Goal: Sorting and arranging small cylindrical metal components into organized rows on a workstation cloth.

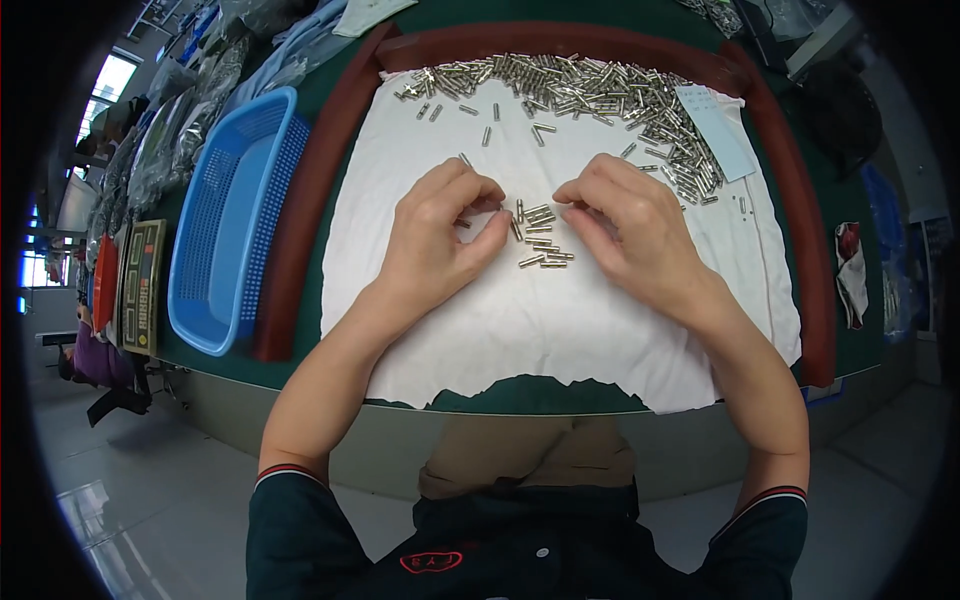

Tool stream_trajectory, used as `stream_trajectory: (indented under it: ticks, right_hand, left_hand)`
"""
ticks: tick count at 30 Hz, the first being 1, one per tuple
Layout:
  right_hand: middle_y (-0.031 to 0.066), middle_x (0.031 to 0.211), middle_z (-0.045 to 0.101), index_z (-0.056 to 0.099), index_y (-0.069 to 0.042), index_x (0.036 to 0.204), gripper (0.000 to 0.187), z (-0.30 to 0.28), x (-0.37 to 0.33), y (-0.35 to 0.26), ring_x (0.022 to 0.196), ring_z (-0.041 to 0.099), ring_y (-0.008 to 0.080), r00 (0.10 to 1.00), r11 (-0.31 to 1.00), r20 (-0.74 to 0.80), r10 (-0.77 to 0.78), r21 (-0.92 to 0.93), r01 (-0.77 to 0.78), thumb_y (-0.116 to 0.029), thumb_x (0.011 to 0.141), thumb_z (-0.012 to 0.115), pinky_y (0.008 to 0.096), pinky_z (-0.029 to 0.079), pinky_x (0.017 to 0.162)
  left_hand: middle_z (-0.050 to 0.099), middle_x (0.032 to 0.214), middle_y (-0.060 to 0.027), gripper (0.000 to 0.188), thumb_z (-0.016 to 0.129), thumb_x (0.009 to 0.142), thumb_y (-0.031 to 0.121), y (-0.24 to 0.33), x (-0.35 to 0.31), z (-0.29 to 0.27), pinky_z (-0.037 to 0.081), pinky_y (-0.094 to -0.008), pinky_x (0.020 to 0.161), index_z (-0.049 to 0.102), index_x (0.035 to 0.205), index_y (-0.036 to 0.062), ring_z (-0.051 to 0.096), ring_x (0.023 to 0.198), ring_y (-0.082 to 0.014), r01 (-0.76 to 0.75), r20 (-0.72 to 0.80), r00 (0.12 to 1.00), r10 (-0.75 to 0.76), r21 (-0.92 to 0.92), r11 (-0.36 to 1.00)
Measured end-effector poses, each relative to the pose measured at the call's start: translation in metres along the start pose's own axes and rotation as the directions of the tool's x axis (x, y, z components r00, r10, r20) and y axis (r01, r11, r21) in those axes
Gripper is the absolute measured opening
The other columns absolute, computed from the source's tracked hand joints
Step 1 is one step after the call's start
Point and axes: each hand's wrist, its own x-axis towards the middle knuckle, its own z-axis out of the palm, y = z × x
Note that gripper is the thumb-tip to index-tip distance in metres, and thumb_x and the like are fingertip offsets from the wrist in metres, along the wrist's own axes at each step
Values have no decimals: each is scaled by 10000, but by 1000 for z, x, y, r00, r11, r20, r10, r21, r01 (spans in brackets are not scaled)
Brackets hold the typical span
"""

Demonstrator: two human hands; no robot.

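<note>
Small silvery metal pins [540, 245] lie in a loose group on a white cloth [470, 330], between my two hands. My left hand [440, 225] is at the left side of this group, fingers curled and thumb close to the forefinger. A pin or two lie right by its fingertips; whether one is pinched there is too small to tell. On the other side, my right hand [635, 225] has its thumb and forefinger drawn together at the group's edge. Whatever they hold, if anything, is hidden. Beyond both hands, a big heap of like pins [590, 90] spreads along the cloth's far edge.
A dark red padded border [560, 42] frames the cloth at the back and sides. A blue perforated basket [225, 230] stands left. A pale blue paper slip [718, 135] lies by the heap's right end. Bagged items [195, 110] are piled far left; a crumpled cloth [850, 275] lies right.
</note>
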Motion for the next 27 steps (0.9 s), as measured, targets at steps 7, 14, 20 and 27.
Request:
stream_trajectory:
  ticks: [7,14,20,27]
  right_hand:
    - [92,849,573,695,-13,1010,196,12,0,4,729,586,237,998,999,56,-16,-41,18,-8,818,659,340,472,639]
    - [73,845,560,712,-35,972,178,13,3,3,723,575,206,996,1000,86,16,-24,-14,-12,798,680,327,463,628]
    - [80,813,560,706,-24,953,167,14,0,4,720,573,216,999,999,40,-19,-38,20,-2,788,686,335,455,622]
    - [93,793,589,693,-2,915,146,10,0,1,698,592,222,998,998,52,42,52,-45,25,773,672,336,465,610]
  left_hand:
    - [522,1052,-99,251,679,780,36,3,2,-18,503,-336,778,660,1030,21,558,974,-229,52,155,986,-56,29,998]
    - [529,1012,-78,138,686,802,29,-6,5,-15,509,-314,758,650,936,18,567,926,-214,-52,234,971,51,-2,999]
    - [561,926,-70,96,685,815,15,-8,6,-10,494,-287,699,642,897,-8,582,794,-167,67,144,988,-60,-44,997]
    - [569,875,-72,83,647,841,-6,-2,14,13,464,-275,656,654,923,-17,571,755,-162,28,47,999,-26,-40,999]
